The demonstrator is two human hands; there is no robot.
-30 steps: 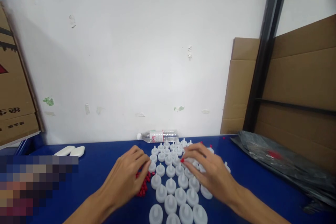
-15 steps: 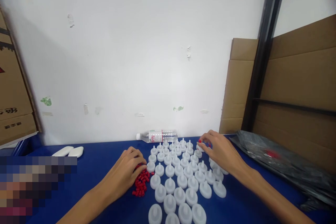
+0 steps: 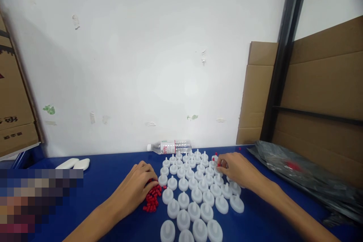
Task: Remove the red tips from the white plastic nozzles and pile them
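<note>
Several translucent white nozzle lids (image 3: 183,200) with pointed spouts stand in rows across the middle of the blue table. A pile of small red caps (image 3: 152,198) lies to their left. My left hand (image 3: 141,178) rests at the pile's back edge, fingers curled and closed around some red caps; its fingertips are partly hidden. At the back right of the lids, my right hand (image 3: 232,165) pinches a red cap at a lid's spout. Red caps sit on the spouts of lids beside it. My right hand hides some lids behind it.
A clear plastic bottle (image 3: 170,147) lies along the wall at the back. Two white oval pieces (image 3: 81,164) rest at the left. Dark plastic bags (image 3: 295,174) cover the right side, before cardboard (image 3: 326,83). One loose red cap (image 3: 239,149) lies at the back edge.
My right hand has moved down and slightly toward me, to a nearer lid. Red-capped spouts it partly covered now show. My left hand has barely moved at the red pile.
</note>
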